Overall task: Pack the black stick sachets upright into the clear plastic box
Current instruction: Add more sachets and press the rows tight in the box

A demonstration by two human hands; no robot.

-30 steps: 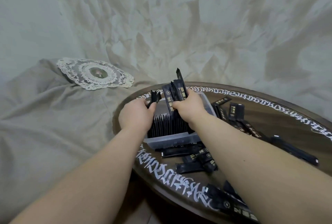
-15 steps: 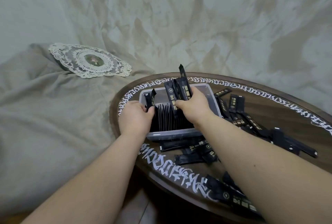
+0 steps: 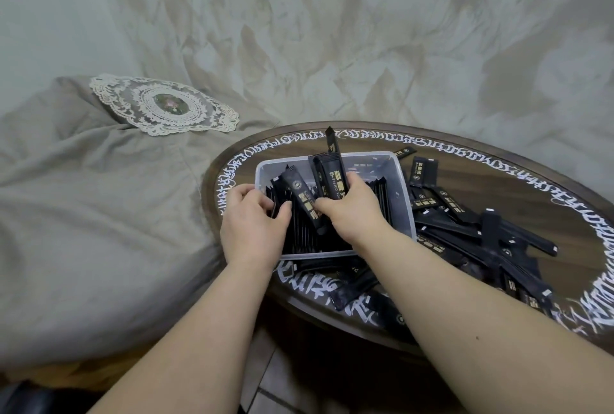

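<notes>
— On the round wooden table, ringed with white lettering: clear plastic box, near the left edge, partly filled with a row of black stick sachets standing on end along the near side.

— And over the box?

— Both hands, inside its walls. Right hand curled around a small bundle of sachets, held upright above the packed row, gold print facing the camera, one stick poking higher than the rest. Thumb also against a single tilted sachet, leaning from upper left to lower right between the two hands.

— Left hand?

— Left hand at the box's left wall, fingers bent and pressed into the tops of the standing sachets, thumb toward the tilted one. Hard to tell whether actually pinching a sachet or only holding the row apart.

— Elsewhere on the table?

— Loose sachets heaped flat to the right of the box, more lying just in front of it by the near rim.

— Off the table?

— Grey-beige cloth to the left, with a lace doily lying on it, well apart from the box. Mottled pale wall behind.
</notes>
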